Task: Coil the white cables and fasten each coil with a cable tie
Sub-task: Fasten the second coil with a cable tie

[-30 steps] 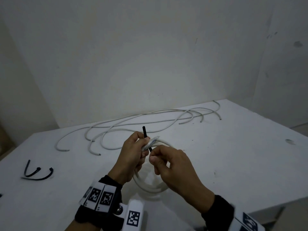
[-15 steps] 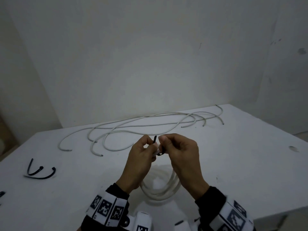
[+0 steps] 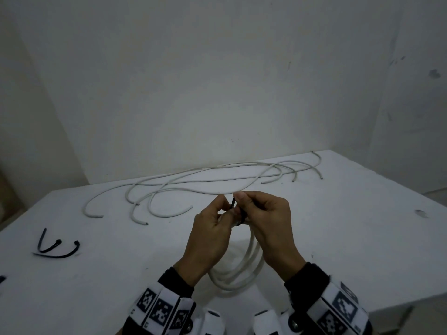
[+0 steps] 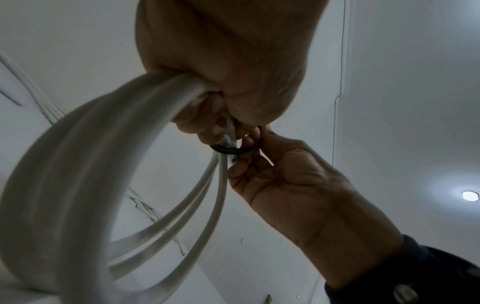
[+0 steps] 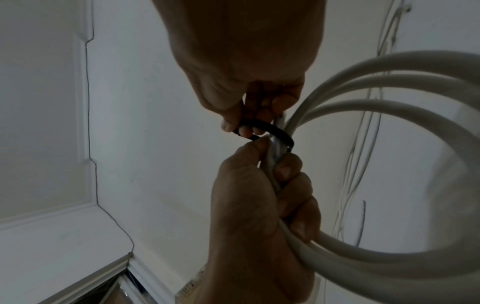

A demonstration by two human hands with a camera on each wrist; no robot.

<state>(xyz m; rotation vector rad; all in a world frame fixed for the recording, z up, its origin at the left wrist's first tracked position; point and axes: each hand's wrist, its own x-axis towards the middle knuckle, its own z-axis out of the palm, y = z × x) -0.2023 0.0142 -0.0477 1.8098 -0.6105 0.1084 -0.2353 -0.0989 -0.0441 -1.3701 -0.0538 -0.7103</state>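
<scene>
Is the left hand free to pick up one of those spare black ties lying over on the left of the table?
Probably not yet. The left hand grips the coil, so it is busy. The spare ties lie in the open with nothing over them.

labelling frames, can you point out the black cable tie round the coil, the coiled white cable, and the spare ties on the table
black cable tie [image 5: 279,133]: right wrist view, on the band arching over the bundle.
coiled white cable [image 3: 242,281]: head view, on the coil's lower loops.
spare cable ties [image 3: 59,255]: head view, on the lower curved tie.

No legible text or labels.
</scene>
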